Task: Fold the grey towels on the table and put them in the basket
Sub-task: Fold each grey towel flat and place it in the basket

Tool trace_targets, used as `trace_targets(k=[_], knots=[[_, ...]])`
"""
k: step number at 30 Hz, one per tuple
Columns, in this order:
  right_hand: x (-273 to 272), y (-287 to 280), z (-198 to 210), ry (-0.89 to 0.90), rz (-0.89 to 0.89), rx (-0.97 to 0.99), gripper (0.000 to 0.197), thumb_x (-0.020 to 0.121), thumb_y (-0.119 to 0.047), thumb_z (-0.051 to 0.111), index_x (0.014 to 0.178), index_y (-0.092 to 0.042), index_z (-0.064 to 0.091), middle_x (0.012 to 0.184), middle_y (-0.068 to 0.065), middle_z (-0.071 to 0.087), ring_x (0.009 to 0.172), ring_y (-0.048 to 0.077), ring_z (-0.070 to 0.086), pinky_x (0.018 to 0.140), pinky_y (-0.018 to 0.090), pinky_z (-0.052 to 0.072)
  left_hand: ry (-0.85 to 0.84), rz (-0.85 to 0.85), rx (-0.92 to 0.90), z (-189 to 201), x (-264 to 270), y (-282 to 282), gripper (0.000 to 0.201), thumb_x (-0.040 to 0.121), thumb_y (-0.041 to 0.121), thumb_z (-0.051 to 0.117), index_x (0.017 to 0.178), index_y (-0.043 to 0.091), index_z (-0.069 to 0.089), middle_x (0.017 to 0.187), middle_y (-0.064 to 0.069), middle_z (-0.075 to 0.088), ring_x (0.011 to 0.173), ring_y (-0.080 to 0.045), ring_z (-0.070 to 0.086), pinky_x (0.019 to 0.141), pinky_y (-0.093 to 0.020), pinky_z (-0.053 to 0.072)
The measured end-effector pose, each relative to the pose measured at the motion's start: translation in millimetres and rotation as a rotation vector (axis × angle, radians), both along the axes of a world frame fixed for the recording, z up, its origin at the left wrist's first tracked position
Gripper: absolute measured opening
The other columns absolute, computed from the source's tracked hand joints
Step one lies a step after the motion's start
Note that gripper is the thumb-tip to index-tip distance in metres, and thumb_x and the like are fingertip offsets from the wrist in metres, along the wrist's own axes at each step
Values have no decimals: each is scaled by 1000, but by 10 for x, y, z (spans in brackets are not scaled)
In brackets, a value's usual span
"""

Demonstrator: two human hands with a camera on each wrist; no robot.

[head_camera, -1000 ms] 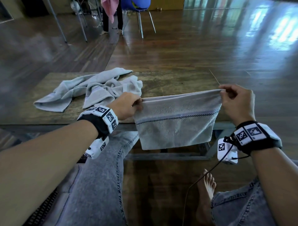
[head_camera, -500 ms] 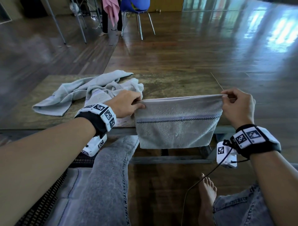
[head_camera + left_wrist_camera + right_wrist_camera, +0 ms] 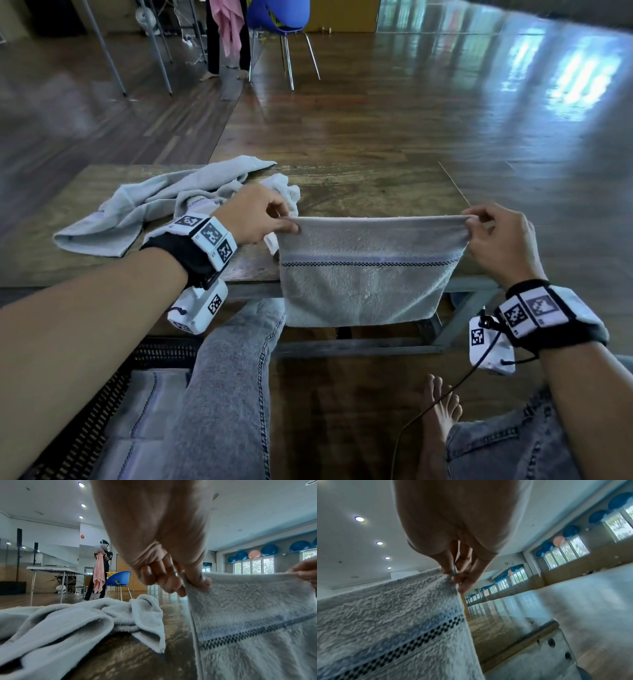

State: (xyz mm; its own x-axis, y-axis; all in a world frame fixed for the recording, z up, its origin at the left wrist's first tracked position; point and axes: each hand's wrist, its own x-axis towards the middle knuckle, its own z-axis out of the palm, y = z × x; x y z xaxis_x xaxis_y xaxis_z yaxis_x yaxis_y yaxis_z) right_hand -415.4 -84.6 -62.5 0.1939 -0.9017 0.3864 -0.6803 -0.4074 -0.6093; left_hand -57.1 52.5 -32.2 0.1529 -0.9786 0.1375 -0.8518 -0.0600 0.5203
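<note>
Left hand point(image 3: 255, 214) and right hand point(image 3: 498, 236) each pinch the grey towel's point(image 3: 366, 274) top corners.

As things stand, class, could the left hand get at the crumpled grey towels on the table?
Probably yes: the left hand hangs just beside the crumpled grey towels with nothing between them. But its fingers pinch a corner of the held towel, so it must let go first.

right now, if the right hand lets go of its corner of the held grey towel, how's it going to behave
The held grey towel is likely floppy: it hangs limp below its top edge, pinched by the left hand and right hand. The freed side would probably drop and swing left. It seems light, since fingertip pinches carry it. Its fluffy pile probably resists slipping.
</note>
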Motion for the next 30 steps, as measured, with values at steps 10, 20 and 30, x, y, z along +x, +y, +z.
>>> trace_targets(k=[10,20,30], knots=[[292,-666,1258,-78,-74,31,16,92,-19,51,102,-19,63,104,24,70,95,39,68,85,44,56,453,185,-131,1074,-49,-722,27,92,17,69,105,-6,63,97,-27,71,72,-30,74,64,-41,63],[140,-677,1286,-252,64,-140,12,102,-18,53,108,-13,63,101,8,64,77,20,64,49,9,42,306,123,-441,975,-22,-534,21,84,26,77,94,9,68,84,-7,72,69,-16,67,55,-19,54],[-395,-612,-95,246,435,489,17,91,-9,71,81,-22,73,79,-3,74,79,16,65,79,33,50,349,-82,323,-310,88,-235,32,74,33,83,80,5,69,70,-3,67,66,-9,60,66,-24,48]])
